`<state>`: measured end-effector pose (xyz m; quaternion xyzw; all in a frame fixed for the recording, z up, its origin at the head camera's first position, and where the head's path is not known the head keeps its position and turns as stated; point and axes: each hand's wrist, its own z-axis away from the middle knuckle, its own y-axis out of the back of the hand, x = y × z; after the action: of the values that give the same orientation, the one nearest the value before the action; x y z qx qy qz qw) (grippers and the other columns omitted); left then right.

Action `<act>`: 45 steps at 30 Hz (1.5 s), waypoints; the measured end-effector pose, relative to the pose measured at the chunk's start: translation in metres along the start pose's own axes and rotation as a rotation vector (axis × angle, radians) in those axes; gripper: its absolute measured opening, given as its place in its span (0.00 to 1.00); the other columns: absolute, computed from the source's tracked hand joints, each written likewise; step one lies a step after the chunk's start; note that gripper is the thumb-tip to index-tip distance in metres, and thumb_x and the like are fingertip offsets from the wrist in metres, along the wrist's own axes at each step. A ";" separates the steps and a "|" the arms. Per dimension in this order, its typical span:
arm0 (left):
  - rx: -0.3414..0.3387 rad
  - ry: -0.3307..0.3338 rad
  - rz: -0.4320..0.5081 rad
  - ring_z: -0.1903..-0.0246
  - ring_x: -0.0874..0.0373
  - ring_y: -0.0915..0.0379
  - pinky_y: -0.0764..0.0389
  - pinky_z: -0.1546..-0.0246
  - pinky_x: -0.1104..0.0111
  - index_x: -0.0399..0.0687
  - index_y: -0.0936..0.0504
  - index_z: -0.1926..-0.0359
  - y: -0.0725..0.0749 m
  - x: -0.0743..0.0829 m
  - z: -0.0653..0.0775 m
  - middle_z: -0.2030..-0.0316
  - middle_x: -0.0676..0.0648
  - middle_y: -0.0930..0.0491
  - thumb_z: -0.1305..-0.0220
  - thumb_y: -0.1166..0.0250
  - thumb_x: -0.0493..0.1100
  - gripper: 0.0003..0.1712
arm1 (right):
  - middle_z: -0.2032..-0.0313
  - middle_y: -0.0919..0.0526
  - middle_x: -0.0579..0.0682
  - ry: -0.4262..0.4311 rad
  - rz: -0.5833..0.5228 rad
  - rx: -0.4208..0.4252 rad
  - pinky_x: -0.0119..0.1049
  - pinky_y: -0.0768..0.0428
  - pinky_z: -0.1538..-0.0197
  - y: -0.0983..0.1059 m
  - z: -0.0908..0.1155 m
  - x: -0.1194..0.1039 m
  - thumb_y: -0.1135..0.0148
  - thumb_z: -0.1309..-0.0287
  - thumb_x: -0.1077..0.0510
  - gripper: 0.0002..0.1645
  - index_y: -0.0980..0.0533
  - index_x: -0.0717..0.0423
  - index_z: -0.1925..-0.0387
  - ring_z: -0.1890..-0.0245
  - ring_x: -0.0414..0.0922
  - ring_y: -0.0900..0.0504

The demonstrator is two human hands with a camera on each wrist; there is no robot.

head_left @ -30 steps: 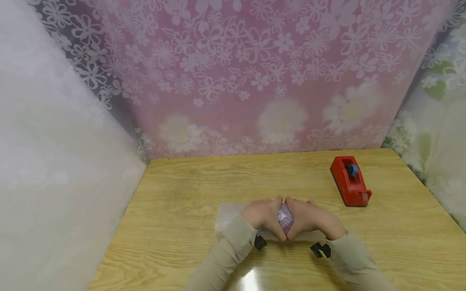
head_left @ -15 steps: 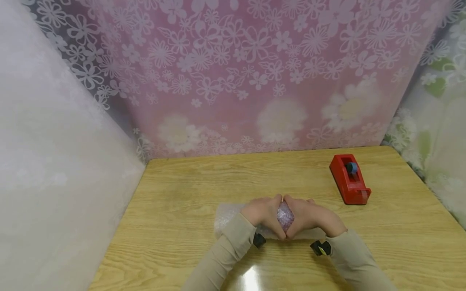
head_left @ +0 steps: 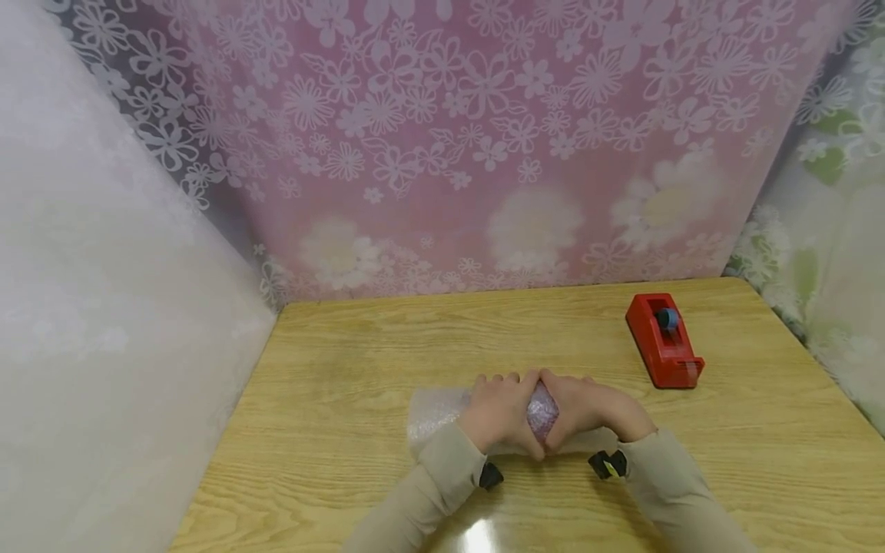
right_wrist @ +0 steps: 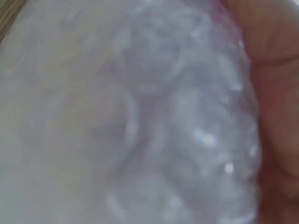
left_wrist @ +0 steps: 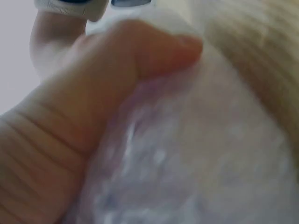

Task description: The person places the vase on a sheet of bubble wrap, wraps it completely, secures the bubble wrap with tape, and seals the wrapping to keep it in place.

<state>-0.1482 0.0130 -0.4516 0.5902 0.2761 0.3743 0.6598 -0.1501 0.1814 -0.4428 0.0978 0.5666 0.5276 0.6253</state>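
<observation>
A bundle rolled in clear bubble wrap lies crosswise on the wooden table, and something purple tints it in the middle. My left hand and right hand grip it from above, thumbs and forefingers meeting around a diamond-shaped patch of purple-tinted wrap. The left wrist view shows the left thumb lying along the bundle. Close up in the right wrist view, shiny bubbles fill most of the frame, with part of the right hand against their side. The thing inside is hidden by wrap and hands.
At the back right of the wooden table stands a red tape dispenser with a small roll of tape in it. A pink flowered cloth hangs behind the table, and pale sheets flank both sides.
The left hand has shifted on the wrap, its fingers now more spread with their tips showing along the far side. The right hand and the bundle stay nearly in place.
</observation>
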 end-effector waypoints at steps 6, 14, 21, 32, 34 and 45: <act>0.144 0.066 -0.115 0.56 0.54 0.26 0.30 0.53 0.55 0.61 0.35 0.35 -0.009 0.011 0.009 0.53 0.53 0.22 0.81 0.21 0.76 0.67 | 0.55 0.23 0.51 0.037 -0.060 -0.022 0.54 0.25 0.49 0.002 -0.003 0.005 0.20 0.73 0.51 0.50 0.34 0.59 0.44 0.55 0.48 0.24; 0.417 0.035 -0.350 0.61 0.52 0.27 0.31 0.57 0.57 0.54 0.34 0.41 -0.026 0.020 0.016 0.60 0.49 0.22 0.71 0.23 0.76 0.58 | 0.56 0.27 0.51 0.049 -0.150 -0.093 0.44 0.23 0.54 0.007 -0.010 0.016 0.24 0.72 0.53 0.44 0.32 0.59 0.48 0.59 0.47 0.25; 0.483 0.005 -0.326 0.64 0.53 0.26 0.30 0.62 0.59 0.54 0.32 0.43 -0.027 0.018 0.013 0.63 0.49 0.21 0.74 0.22 0.76 0.58 | 0.58 0.23 0.52 0.145 -0.240 -0.147 0.42 0.22 0.55 0.010 -0.013 0.018 0.25 0.70 0.59 0.36 0.27 0.58 0.52 0.60 0.48 0.23; 0.388 -0.005 -0.286 0.63 0.54 0.26 0.31 0.64 0.61 0.59 0.33 0.42 -0.017 0.016 0.009 0.61 0.50 0.22 0.80 0.20 0.74 0.60 | 0.52 0.26 0.52 -0.065 0.166 0.079 0.63 0.30 0.48 0.004 0.000 0.005 0.21 0.73 0.38 0.55 0.30 0.58 0.41 0.54 0.54 0.25; 0.355 0.005 -0.287 0.62 0.55 0.26 0.31 0.63 0.61 0.61 0.34 0.42 -0.015 0.017 0.008 0.61 0.51 0.22 0.81 0.20 0.75 0.61 | 0.50 0.25 0.53 -0.075 0.253 0.134 0.68 0.34 0.46 0.001 0.003 0.000 0.21 0.74 0.34 0.58 0.30 0.58 0.40 0.51 0.57 0.25; 0.277 0.048 -0.257 0.64 0.55 0.27 0.31 0.63 0.60 0.63 0.32 0.46 -0.007 0.017 0.011 0.62 0.51 0.22 0.78 0.21 0.76 0.55 | 0.45 0.24 0.64 -0.139 0.413 0.358 0.70 0.38 0.41 -0.027 0.016 -0.026 0.17 0.81 0.37 0.64 0.31 0.66 0.41 0.44 0.66 0.28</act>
<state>-0.1281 0.0204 -0.4553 0.6261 0.4137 0.2594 0.6079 -0.1172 0.1581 -0.4412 0.3561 0.5745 0.5273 0.5149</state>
